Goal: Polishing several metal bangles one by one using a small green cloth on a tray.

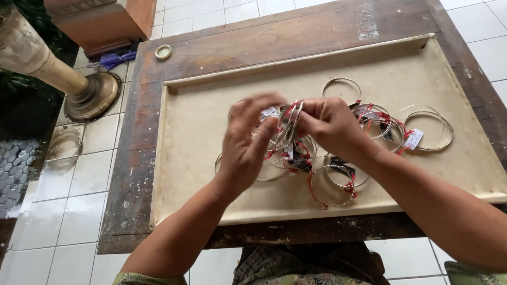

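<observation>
Mostly thin round metal bangles point(290, 124)

Tray point(200, 174) left half lay bare, free to pass; loose bangles point(401, 129) crowded its middle and right; raised rim point(296, 59) blocked the far edge.

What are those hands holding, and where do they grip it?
Both hands, left hand and right hand, hold a bunch of silver bangles by the rims, fingers pinching opposite sides.
</observation>
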